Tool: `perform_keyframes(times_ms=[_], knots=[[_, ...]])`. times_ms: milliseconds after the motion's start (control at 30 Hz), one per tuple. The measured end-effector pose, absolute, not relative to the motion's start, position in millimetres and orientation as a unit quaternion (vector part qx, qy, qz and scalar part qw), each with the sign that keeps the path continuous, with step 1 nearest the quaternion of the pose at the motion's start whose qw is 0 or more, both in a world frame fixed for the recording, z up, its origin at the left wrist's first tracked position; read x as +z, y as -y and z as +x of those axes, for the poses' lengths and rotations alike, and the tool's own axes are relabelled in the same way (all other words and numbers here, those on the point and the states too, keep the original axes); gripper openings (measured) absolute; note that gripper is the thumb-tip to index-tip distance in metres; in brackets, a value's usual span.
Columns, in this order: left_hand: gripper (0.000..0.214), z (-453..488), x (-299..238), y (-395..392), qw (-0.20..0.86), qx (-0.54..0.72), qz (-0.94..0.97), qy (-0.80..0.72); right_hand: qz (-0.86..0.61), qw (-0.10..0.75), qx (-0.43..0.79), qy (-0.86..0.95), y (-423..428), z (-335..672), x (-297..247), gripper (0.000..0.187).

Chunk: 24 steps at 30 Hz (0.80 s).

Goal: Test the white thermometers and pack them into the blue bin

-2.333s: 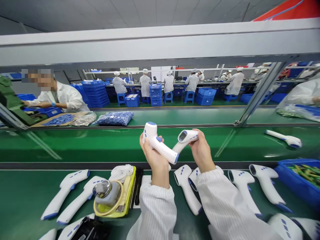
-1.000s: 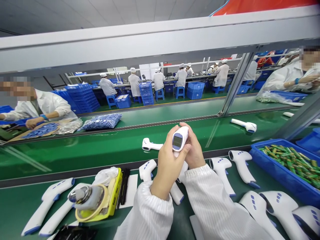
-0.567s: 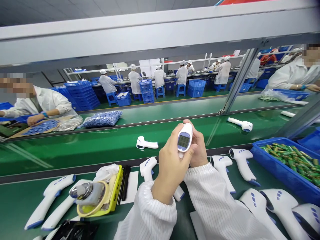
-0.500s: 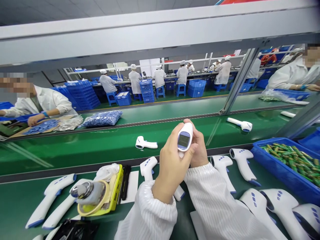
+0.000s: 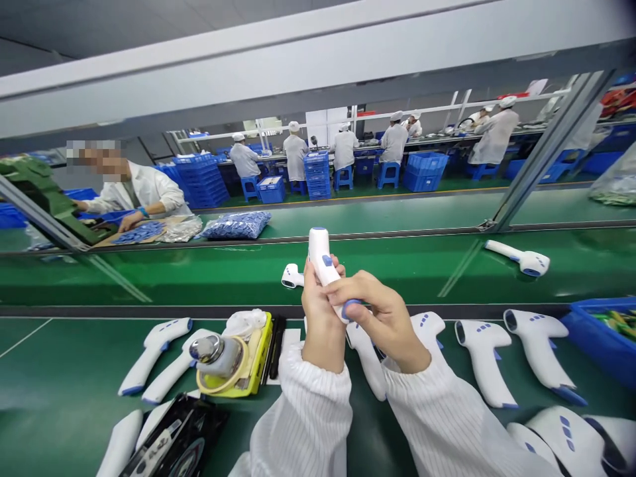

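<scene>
A white infrared thermometer (image 5: 318, 250) with a blue trigger is held up over the bench edge, its handle pointing down and to the right. My left hand (image 5: 320, 324) is wrapped round it from below, its palm facing up. The thumb and fingers of my right hand (image 5: 385, 308) close on the handle's blue-capped end. Behind my hands, another thermometer (image 5: 290, 276) lies partly hidden on the green conveyor belt. More white thermometers stand beside my right sleeve, one of them (image 5: 481, 358) close by. The held thermometer's screen faces out of sight.
At left is a yellow tray (image 5: 265, 344) with a metal-topped bottle (image 5: 218, 354); two thermometers (image 5: 154, 351) lie beside it. A black case (image 5: 181, 437) sits in front. A blue bin (image 5: 603, 344) stands right. Beyond the belt (image 5: 238, 268), a co-worker (image 5: 144, 189) handles blue parts.
The thermometer has been turned: its lit screen faced me before, and now its trigger and handle show. My right hand has moved to the handle's end. The view has swung left.
</scene>
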<state>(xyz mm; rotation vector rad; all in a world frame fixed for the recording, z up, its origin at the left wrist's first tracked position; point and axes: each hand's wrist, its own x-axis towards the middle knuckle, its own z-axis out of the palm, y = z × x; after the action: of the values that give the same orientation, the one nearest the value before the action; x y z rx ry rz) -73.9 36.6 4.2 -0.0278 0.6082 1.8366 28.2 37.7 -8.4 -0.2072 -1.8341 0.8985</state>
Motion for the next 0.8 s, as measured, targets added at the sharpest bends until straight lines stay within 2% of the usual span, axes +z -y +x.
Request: perform_keyframes(times_ms=[200, 400, 500, 567, 700, 800], knots=[[0.018, -83.7, 10.8, -35.3, 0.548, 0.811, -0.052, -0.198, -0.092, 0.548, 0.46, 0.692, -32.8, 40.8, -1.1, 0.025], [0.016, -83.3, 17.0, -33.0, 0.507, 0.837, -0.036, -0.203, -0.159, 0.478, 0.43, 0.749, -23.2, 38.4, 13.6, 0.022], [0.018, -83.5, 16.0, -31.8, 0.408, 0.874, 0.046, -0.26, -0.228, 0.416, 0.389, 0.79, -21.9, 41.6, 20.6, 0.024], [0.027, -81.0, 15.5, -29.3, 0.308, 0.889, 0.134, -0.312, -0.266, 0.391, 0.358, 0.805, -21.0, 46.7, 22.2, 0.027], [0.035, -63.6, 17.3, -19.4, 0.147, 0.893, 0.266, -0.332, -0.322, 0.425, 0.289, 0.796, -12.1, 63.5, 16.2, 0.033], [0.035, -41.0, 18.7, -7.0, 0.093, 0.894, 0.314, -0.305, -0.338, 0.45, 0.276, 0.779, 1.7, 82.4, 5.3, 0.027]])
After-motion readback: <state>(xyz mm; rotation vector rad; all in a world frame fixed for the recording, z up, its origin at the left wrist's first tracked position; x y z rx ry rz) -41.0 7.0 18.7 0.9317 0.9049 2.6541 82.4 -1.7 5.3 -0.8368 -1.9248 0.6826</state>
